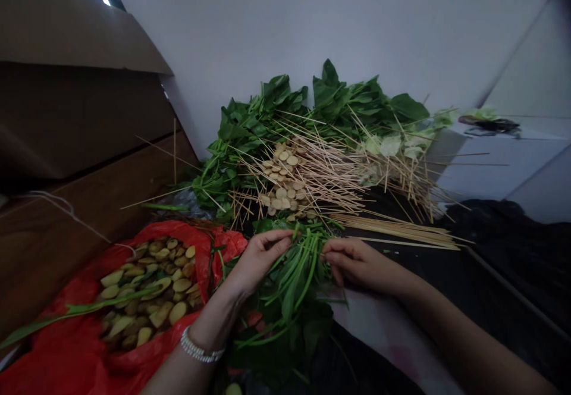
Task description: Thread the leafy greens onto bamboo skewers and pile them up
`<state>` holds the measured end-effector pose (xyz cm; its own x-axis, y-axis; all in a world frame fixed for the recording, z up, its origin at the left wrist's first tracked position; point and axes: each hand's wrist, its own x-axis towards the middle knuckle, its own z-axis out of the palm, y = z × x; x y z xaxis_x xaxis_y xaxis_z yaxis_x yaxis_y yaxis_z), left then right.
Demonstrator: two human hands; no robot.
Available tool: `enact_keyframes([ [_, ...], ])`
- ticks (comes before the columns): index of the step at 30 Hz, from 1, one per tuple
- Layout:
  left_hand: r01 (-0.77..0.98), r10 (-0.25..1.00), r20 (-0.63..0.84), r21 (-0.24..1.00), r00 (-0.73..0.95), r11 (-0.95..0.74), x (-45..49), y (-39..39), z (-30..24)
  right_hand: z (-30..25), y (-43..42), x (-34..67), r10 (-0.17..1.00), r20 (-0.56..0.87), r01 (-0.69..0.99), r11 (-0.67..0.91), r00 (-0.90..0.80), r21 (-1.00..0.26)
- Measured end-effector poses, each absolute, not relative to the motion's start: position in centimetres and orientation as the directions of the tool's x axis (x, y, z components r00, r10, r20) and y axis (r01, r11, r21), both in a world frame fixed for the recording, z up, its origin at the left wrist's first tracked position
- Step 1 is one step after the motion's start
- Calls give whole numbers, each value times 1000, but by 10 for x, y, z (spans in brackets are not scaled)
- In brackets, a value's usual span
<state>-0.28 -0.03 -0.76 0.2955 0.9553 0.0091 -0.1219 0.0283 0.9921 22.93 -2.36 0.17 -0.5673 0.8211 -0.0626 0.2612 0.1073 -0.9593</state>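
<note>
My left hand [263, 258] is closed in a pinch on a green stem near its fingertips, at the top of a loose bunch of leafy greens [292, 288]. Across the stems, my right hand [359, 261] has its thumb and fingers pressed together at the right edge of the bunch. What lies between those fingertips is too small to make out. Just beyond both hands, a bundle of bare bamboo skewers [401, 230] lies on the dark surface. Behind it are piled skewers threaded with potato slices [285, 196].
A red plastic bag [57, 329] holding many cut potato slices [160, 285] stands open at left. Skewered dark leaves [352, 100] lean against the white wall, with pale leaves [390, 145] to their right. A brown cardboard box [80, 115] is at upper left, black plastic [517, 240] at right.
</note>
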Motion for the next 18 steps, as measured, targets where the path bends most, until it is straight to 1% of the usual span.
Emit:
enact_keyframes([
  [3, -89, 962, 29, 996, 272, -5, -3, 1, -10, 1, -22, 230, 828, -70, 268, 99, -557, -958],
  [7, -107, 982, -10, 994, 186, 31, -1, 2, -11, 1, -22, 230, 838, -83, 263, 74, -539, -962],
  [9, -88, 985, -8, 996, 173, 24, -1, 2, -11, 2, -23, 229, 841, -87, 266, 70, -533, -961],
  [15, 120, 965, 138, 978, 225, -168, -1, 3, -12, 2, -23, 227, 847, -76, 284, 90, -526, -955],
  [18, 200, 949, 162, 955, 271, -220, 0, 4, -15, -1, -21, 227, 853, -95, 299, 73, -513, -952],
])
